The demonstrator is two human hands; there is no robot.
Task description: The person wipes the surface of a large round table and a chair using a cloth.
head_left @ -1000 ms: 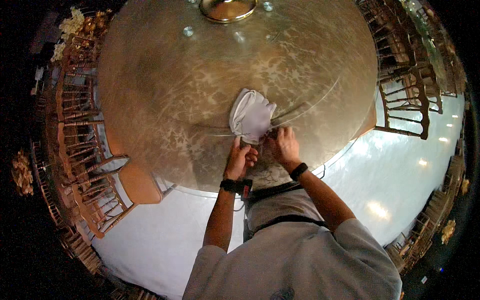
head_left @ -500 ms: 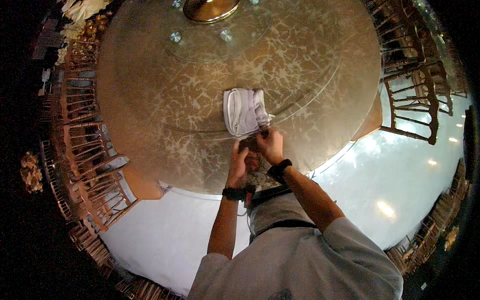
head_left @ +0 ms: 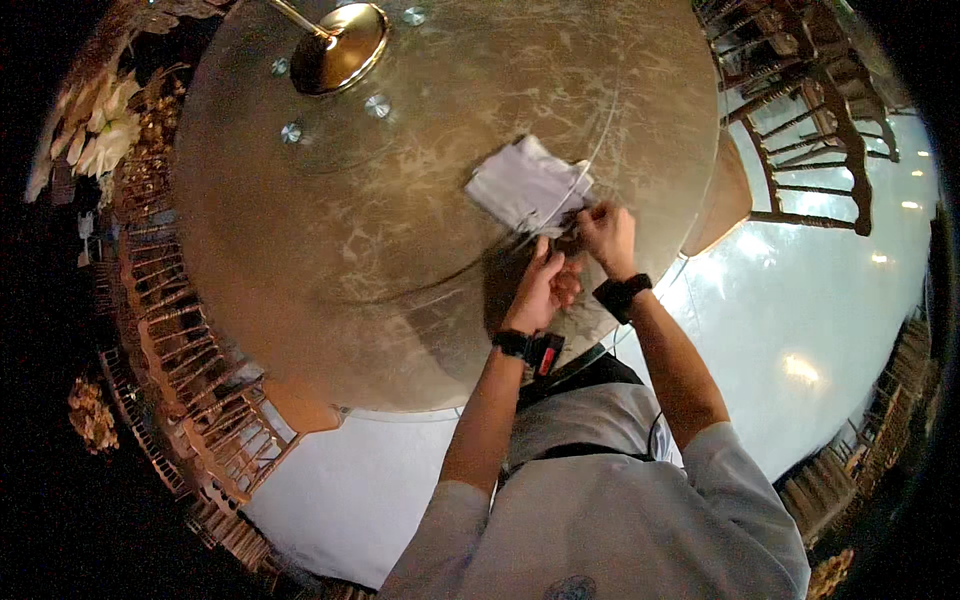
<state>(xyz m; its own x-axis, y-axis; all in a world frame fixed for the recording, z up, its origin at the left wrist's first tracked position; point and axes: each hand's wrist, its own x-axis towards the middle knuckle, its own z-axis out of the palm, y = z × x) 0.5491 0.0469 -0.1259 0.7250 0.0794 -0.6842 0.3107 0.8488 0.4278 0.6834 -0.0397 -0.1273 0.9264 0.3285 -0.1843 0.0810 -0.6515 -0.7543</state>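
Note:
A pale, whitish-lavender folded cloth (head_left: 525,187) is stretched out over the round table (head_left: 330,230), tilted with its near edge toward me. My left hand (head_left: 545,287) is closed at the cloth's near corner, thumb pointing up along the edge and fingers curled under. Slightly farther and to the right, my right hand (head_left: 611,238) pinches the cloth's right corner. The fingertips of both hands are partly hidden and a little blurred. Black bands circle both wrists.
A brass base with a stem (head_left: 340,48) stands at the table's far left, among round clear studs (head_left: 377,106). Wooden chairs (head_left: 815,150) ring the table at right and left. White flowers (head_left: 105,135) are at the far left.
The cloth has gone from a bunched, rolled fold to a flatter, turned rectangle. Both hands have moved right and slightly farther out with it. The view has swung too.

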